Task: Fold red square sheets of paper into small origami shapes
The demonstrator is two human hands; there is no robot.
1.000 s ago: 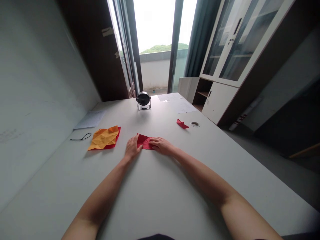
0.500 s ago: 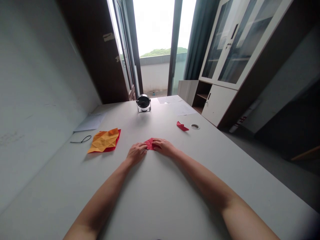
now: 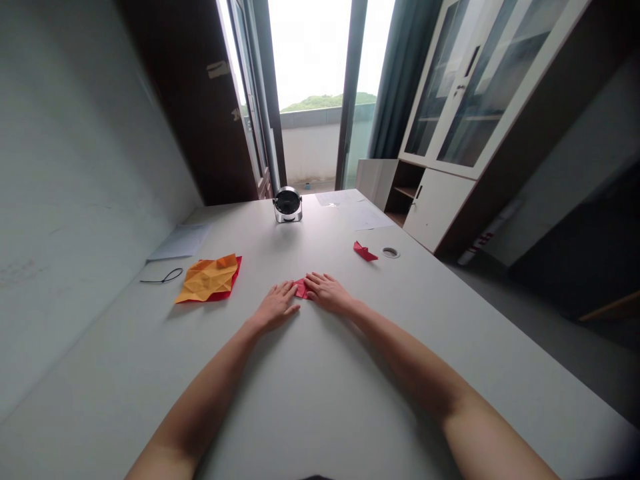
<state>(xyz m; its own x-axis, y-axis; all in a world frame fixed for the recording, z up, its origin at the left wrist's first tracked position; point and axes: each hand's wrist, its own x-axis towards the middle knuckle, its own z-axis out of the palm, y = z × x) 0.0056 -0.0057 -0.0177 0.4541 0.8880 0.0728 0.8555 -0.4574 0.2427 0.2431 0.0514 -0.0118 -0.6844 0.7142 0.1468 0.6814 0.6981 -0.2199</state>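
A small folded piece of red paper (image 3: 301,289) lies flat on the white table (image 3: 310,387), partly covered by my hands. My left hand (image 3: 277,307) rests at its left edge, fingers stretched out and the thumb apart. On the paper's right part lies my right hand (image 3: 327,293), its fingers spread flat and pressing down. Farther off to the right sits a folded red paper boat (image 3: 365,251). To the left are creased sheets, an orange paper (image 3: 207,279) on top of a red paper (image 3: 237,277).
A roll of white tape (image 3: 391,253) is beside the boat. A round black device on a silver stand (image 3: 288,205) stands at the far end. White sheets (image 3: 180,241) and a black cable tie (image 3: 163,277) lie by the left wall. Cabinets (image 3: 440,207) flank the table's right side.
My fingers have straightened and flattened from a curled grip on the red paper. Less of the paper shows between my hands now. The other things on the table stay put.
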